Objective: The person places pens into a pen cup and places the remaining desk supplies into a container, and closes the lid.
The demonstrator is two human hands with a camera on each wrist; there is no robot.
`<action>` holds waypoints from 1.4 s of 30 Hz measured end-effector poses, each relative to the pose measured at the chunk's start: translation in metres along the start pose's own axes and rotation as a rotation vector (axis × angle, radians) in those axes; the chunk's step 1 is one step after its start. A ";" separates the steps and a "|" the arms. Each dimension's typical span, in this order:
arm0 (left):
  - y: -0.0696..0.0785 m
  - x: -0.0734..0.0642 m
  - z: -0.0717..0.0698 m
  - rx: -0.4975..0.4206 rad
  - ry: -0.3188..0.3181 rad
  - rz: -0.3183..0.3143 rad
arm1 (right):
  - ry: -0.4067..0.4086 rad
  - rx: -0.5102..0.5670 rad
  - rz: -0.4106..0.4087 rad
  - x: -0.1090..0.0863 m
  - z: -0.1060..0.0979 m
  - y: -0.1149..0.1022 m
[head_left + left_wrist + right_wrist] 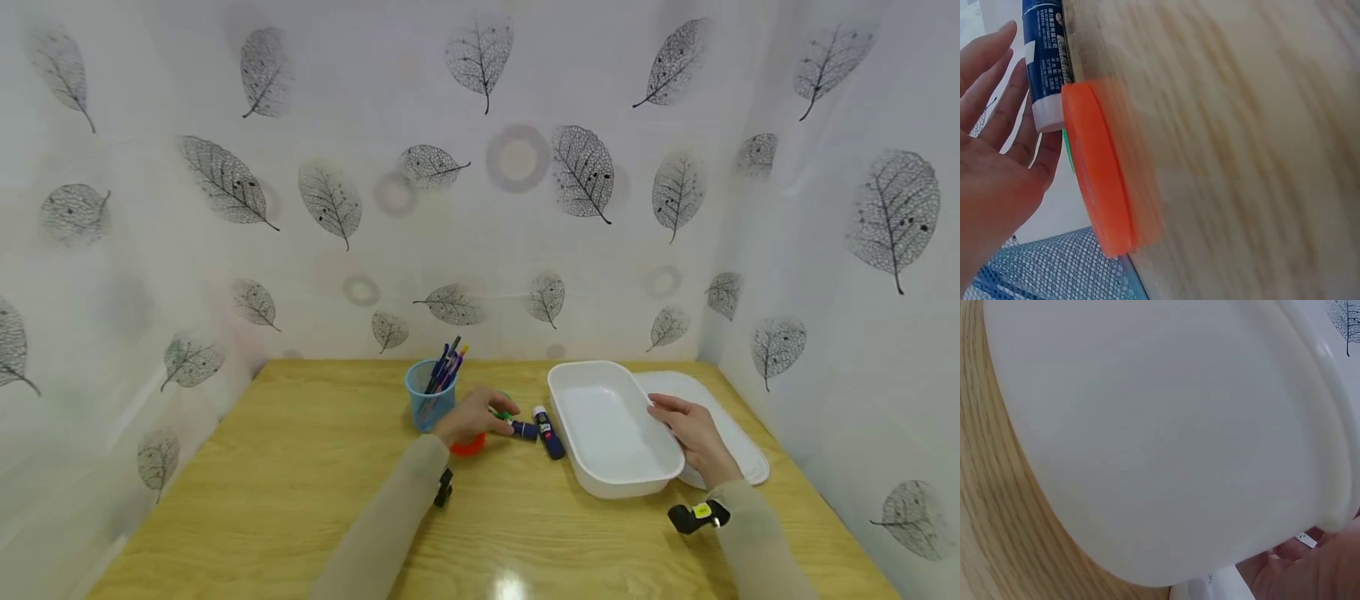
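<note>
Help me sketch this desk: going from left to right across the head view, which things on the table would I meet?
Pen cup → red-orange roll → first glue stick → second glue stick → white tub → white lid.

left hand [477, 414]: spread | right hand [695, 432]: gripping | forearms [386, 529]: extended forward

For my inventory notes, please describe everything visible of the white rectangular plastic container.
The white, rectangular, plastic-looking container has rounded corners, smooth deep walls and a protruding rim. It is open side up, at the right of the wooden table, partly hiding a flat white panel. The person's right hand holds its right rim.
</note>
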State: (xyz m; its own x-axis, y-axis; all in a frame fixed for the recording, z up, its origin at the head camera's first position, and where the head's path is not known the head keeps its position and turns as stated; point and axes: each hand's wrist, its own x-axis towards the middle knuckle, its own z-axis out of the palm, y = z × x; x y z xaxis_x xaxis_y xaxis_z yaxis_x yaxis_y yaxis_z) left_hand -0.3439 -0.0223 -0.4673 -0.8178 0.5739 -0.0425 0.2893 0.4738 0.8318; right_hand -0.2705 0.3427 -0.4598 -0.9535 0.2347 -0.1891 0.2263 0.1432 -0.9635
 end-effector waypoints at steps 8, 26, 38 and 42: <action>0.006 0.002 0.004 -0.010 -0.006 -0.058 | 0.030 0.003 0.035 -0.004 0.002 -0.002; 0.004 0.007 0.005 0.014 -0.053 -0.035 | 0.066 -0.012 0.046 0.001 0.006 0.001; -0.004 0.010 0.005 0.014 -0.045 -0.006 | 0.057 -0.005 0.061 0.001 0.006 0.001; -0.004 0.010 0.003 0.007 -0.039 0.014 | 0.056 -0.013 0.069 -0.001 0.007 -0.001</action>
State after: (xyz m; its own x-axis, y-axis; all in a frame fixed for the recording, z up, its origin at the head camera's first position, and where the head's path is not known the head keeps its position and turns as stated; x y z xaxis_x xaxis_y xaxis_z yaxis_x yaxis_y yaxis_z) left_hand -0.3512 -0.0166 -0.4731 -0.7935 0.6063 -0.0525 0.3045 0.4702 0.8284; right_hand -0.2715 0.3353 -0.4598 -0.9230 0.2982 -0.2432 0.2937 0.1375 -0.9460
